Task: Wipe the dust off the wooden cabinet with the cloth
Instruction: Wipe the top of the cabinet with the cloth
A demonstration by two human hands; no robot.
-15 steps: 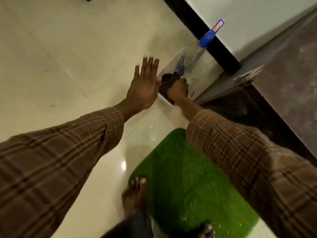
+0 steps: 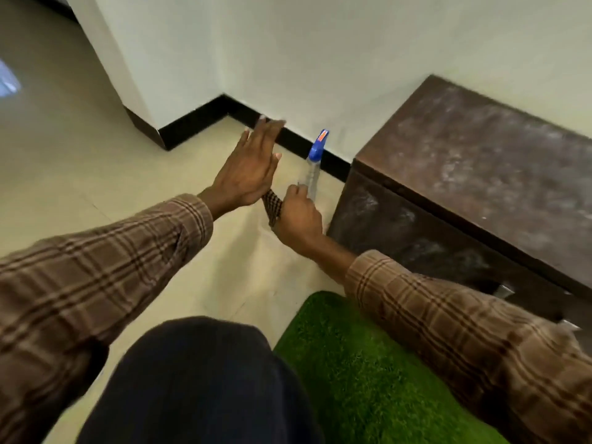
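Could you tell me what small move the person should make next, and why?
Probably lift the right hand, which grips the checked cloth, up to the wooden cabinet top. Its surface looks dusty and unwiped; the left hand is open and free.

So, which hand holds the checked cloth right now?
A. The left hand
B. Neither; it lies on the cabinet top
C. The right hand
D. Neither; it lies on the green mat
C: the right hand is closed around the checked cloth, while the left hand is flat and open beside it.
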